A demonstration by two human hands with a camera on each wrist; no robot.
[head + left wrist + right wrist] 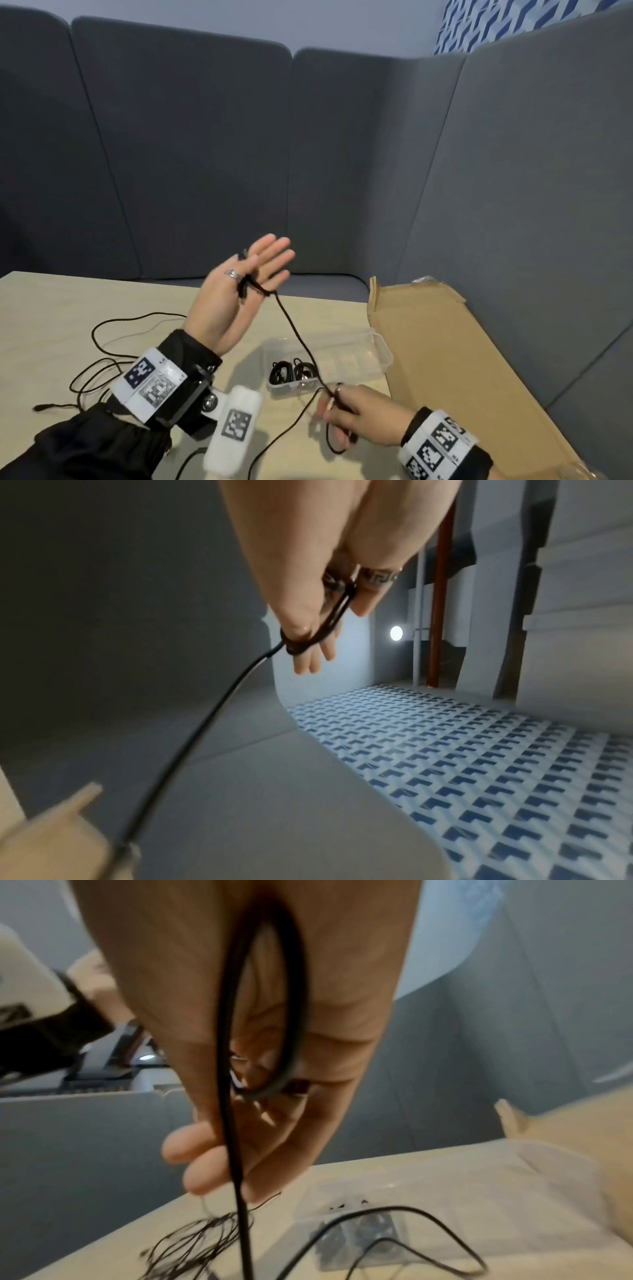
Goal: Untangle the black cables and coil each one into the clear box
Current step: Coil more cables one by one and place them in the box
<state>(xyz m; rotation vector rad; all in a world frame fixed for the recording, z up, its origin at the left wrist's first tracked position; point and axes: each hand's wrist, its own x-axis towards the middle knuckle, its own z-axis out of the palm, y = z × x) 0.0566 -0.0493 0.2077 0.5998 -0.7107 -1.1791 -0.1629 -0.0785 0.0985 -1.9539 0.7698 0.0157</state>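
My left hand [255, 270] is raised over the table, its fingers straight. A black cable [294, 329] is looped round them, and its end is held under the thumb. In the left wrist view the cable [212, 718] leaves the left hand [318, 631] as a wrap round the fingers. It runs taut down to my right hand [337, 407], which pinches it just in front of the clear box [376, 346]. A slack loop hangs below the right hand [240, 1123]. Coiled black cables [291, 371] lie in the box's near-left compartment.
Loose black cable [102, 346] sprawls over the light wooden table at the left, seen as a tangle [195, 1240] in the right wrist view. A flat cardboard sheet [445, 359] lies right of the box. Grey padded seat backs [205, 154] surround the table.
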